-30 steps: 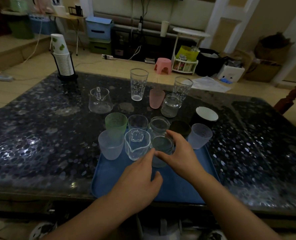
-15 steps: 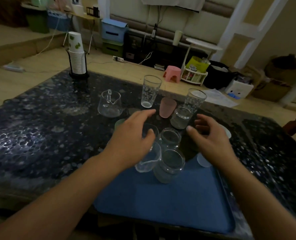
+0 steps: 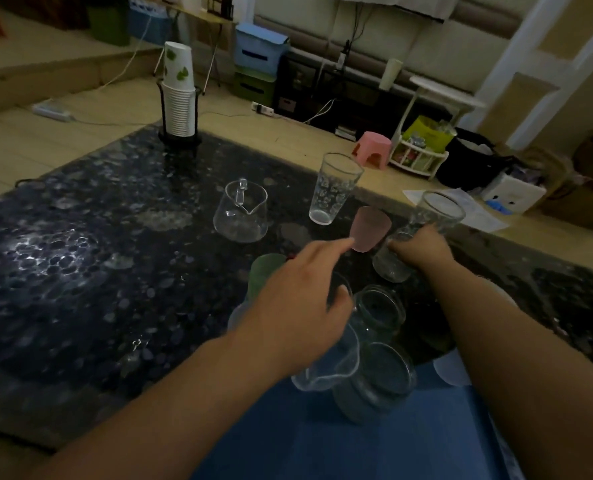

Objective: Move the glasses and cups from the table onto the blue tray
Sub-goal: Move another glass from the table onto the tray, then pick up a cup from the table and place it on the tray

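blue tray (image 3: 374,445) lying nearest, carrying clear glasses (image 3: 378,379). left hand (image 3: 298,306) hovering above them, fingers apart, forefinger stretching toward pink cup (image 3: 371,228). right hand (image 3: 419,249) gripping short glass (image 3: 390,263) on the dark surface (image 3: 80,271) (fingers wrapping it). tall glass (image 3: 333,188) standing farther back.

Left hand (image 3: 298,306) covers most of the green cup (image 3: 265,268) & the glasses behind it. Right hand's (image 3: 423,251) fingers are hidden behind a short glass (image 3: 390,263), grip unclear. Blue tray (image 3: 288,441) is cut off at bottom edge; its far rim is hidden by glassware.
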